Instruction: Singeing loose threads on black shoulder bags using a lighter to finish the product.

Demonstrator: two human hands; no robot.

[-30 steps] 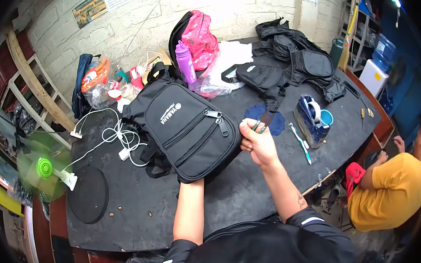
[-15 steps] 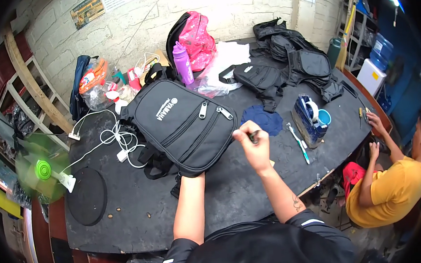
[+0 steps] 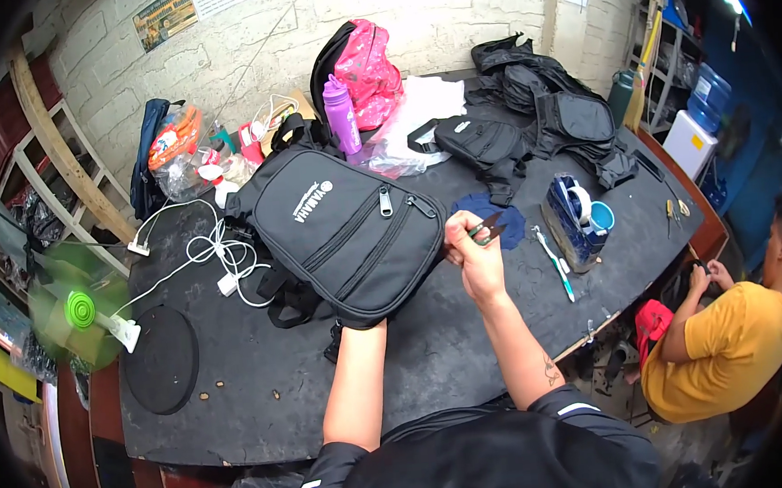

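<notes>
A black backpack (image 3: pixel 345 229) with two slanted front zips and light lettering lies tilted across the middle of the dark table. My left forearm (image 3: pixel 357 373) runs up to its lower edge; the hand is out of sight behind or inside the bag, its fingers hidden. At the bag's right edge, my right hand (image 3: pixel 476 261) is closed around small thread snips (image 3: pixel 491 229), dark blades pointing right. Its fingertips are against or very close to the bag's edge. A dark blue cloth piece (image 3: pixel 509 220) lies just beyond that hand.
Right of my hand lie a toothbrush (image 3: pixel 556 264) and a tape dispenser (image 3: pixel 571 222). Smaller black bags (image 3: pixel 484 142), a purple bottle (image 3: pixel 340 116) and a pink bag (image 3: pixel 368 73) stand behind. White cable (image 3: pixel 219 247) and a green fan (image 3: pixel 80 309) are left. A person in yellow (image 3: pixel 725 348) sits at right.
My right hand has turned and come to the bag's edge, bringing the snips' blades into view. The bag has shifted slightly. The other person's hands have drawn back from the table corner.
</notes>
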